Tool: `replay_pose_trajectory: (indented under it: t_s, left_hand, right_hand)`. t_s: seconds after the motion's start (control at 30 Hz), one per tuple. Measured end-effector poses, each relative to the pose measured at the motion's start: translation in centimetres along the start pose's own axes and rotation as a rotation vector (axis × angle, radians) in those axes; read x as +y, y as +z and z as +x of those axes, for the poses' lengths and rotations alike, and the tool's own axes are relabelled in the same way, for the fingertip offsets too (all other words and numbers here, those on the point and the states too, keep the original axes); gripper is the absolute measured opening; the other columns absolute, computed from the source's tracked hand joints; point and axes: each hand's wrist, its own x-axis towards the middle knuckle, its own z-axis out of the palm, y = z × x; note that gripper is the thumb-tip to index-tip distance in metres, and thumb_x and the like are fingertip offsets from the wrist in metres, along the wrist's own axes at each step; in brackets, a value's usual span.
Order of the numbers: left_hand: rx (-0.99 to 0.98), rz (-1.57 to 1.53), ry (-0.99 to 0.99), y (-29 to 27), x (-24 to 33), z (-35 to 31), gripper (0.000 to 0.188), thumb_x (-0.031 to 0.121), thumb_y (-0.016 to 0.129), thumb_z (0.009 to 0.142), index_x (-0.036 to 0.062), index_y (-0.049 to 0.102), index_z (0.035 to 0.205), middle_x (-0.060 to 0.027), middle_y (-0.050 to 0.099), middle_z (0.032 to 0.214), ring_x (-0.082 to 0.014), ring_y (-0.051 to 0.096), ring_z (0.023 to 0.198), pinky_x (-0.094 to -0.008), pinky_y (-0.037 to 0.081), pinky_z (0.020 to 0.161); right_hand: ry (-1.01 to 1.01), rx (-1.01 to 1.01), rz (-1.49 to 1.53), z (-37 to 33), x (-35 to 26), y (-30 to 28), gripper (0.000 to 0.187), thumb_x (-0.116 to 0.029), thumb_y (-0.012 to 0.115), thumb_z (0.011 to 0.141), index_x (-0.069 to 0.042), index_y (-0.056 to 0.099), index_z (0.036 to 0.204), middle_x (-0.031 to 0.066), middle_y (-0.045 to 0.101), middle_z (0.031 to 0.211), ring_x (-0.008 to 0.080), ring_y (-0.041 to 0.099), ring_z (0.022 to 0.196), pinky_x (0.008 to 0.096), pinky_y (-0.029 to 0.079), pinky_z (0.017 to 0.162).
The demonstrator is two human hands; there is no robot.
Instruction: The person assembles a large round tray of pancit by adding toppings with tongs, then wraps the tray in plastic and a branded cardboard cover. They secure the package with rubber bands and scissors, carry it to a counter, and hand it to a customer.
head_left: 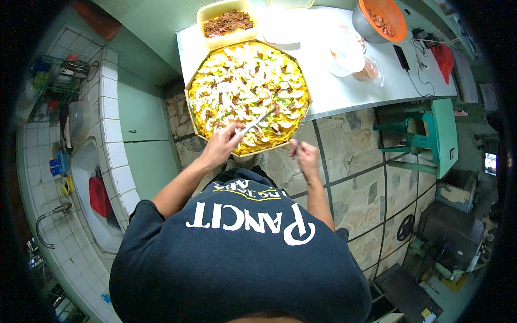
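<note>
A large octagonal tray (189, 110) sits at the front left of the white table, its near part reaching past the edge. It holds yellow noodles (253, 144) topped with pale egg-like slices, chopped greens and dark brown strips. My left hand (223, 144) is over the tray's near side, closed on a long silvery utensil (252, 124). The utensil's tip points to the right, low over the toppings; its exact kind is unclear. Just off the tray's near right corner, my right hand (307, 158) is closed, with a small dark thing at its fingers that I cannot make out.
Behind the tray stands a yellowish tub (209, 42) of dark brown shreds. Further right are a white tub (344, 63), a plastic bag (373, 72), an orange bowl (396, 19) and a black phone (400, 56). A tiled sink (86, 156) is left; a green stool (412, 132), right.
</note>
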Motion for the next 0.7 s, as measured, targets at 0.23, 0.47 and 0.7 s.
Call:
replay_pose_trajectory:
  t_s: [0.23, 0.47, 0.7]
  left_hand:
    - [0.209, 0.589, 0.185, -5.1, 3.4, 10.7, 0.027, 0.027, 0.056, 0.09, 0.0078, 0.059, 0.109, -0.01, 0.064, 0.064, -0.0243, 0.059, 0.054, -0.0384, 0.046, 0.053]
    - [0.112, 0.843, 0.223, -6.5, 0.8, 16.3, 0.019, 0.026, 0.056, 0.086, 0.0128, 0.061, 0.1, -0.0138, 0.064, 0.076, -0.0314, 0.064, 0.075, -0.0438, 0.049, 0.067]
    - [-0.012, 0.585, 0.026, -7.6, 4.0, 15.6, 0.031, 0.033, 0.052, 0.093, 0.0108, 0.058, 0.113, -0.0108, 0.062, 0.077, -0.0195, 0.062, 0.073, -0.0348, 0.049, 0.069]
  right_hand:
    - [0.129, 0.221, -0.64, -0.4, 3.8, -11.0, 0.046, -0.039, 0.066, 0.083, 0.001, 0.058, 0.063, 0.0126, 0.055, 0.054, 0.0214, 0.052, 0.051, 0.036, 0.039, 0.051]
    - [0.079, 0.198, -0.681, 0.5, 3.8, -11.7, 0.051, -0.041, 0.068, 0.081, 0.001, 0.052, 0.057, 0.0145, 0.048, 0.05, 0.0243, 0.045, 0.045, 0.0374, 0.037, 0.048]
    - [-0.092, 0.045, -0.506, 8.0, -1.5, -10.3, 0.049, -0.038, 0.069, 0.08, 0.002, 0.052, 0.059, 0.015, 0.047, 0.051, 0.0253, 0.046, 0.046, 0.0382, 0.036, 0.048]
